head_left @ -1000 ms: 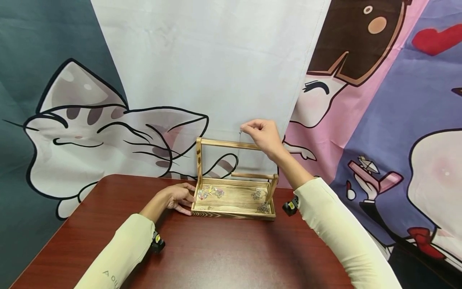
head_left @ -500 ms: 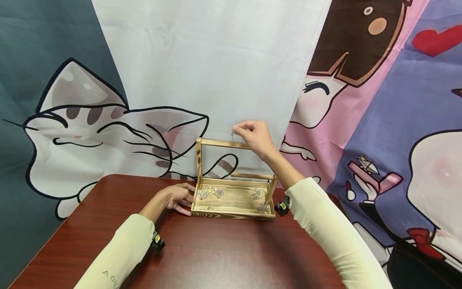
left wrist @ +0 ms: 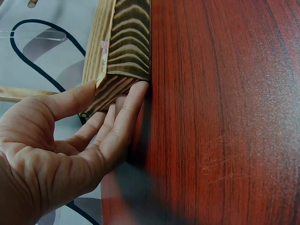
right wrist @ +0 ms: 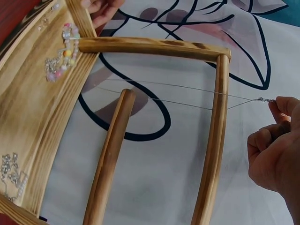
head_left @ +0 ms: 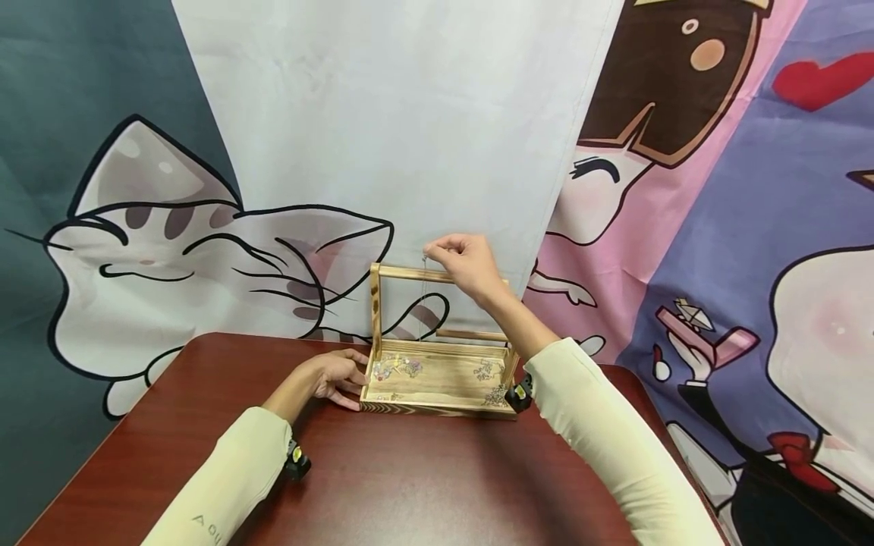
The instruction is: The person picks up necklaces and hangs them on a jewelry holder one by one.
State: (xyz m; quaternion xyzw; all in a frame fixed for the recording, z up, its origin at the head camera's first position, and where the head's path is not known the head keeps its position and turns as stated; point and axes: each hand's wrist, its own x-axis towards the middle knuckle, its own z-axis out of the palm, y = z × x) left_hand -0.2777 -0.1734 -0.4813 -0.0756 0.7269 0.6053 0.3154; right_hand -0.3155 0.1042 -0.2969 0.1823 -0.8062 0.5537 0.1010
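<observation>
A wooden jewelry stand (head_left: pixel 437 409) with a shallow tray base, a tall top bar (right wrist: pixel 215 117) and a shorter lower bar (right wrist: pixel 112 145) stands on the table. My left hand (head_left: pixel 336 377) grips the tray's left end, thumb at the rim and fingers against the end wall in the left wrist view. Above the top bar, my right hand (head_left: pixel 466 262) pinches a thin silver necklace (right wrist: pixel 263 99) at its clasp end between thumb and forefinger. The fine chain hangs down in a long loop that overlaps the top bar in the right wrist view.
Colorful bead bracelets (right wrist: pixel 68 51) lie at the tray's left side, silver chains (head_left: pixel 488 370) at its right. The reddish-brown table (head_left: pixel 410 478) extends toward me. A cartoon-printed cloth (head_left: pixel 410 114) hangs close behind the stand.
My right hand has moved left above the top bar, carrying the hanging necklace with it. My left hand has stayed on the tray's end.
</observation>
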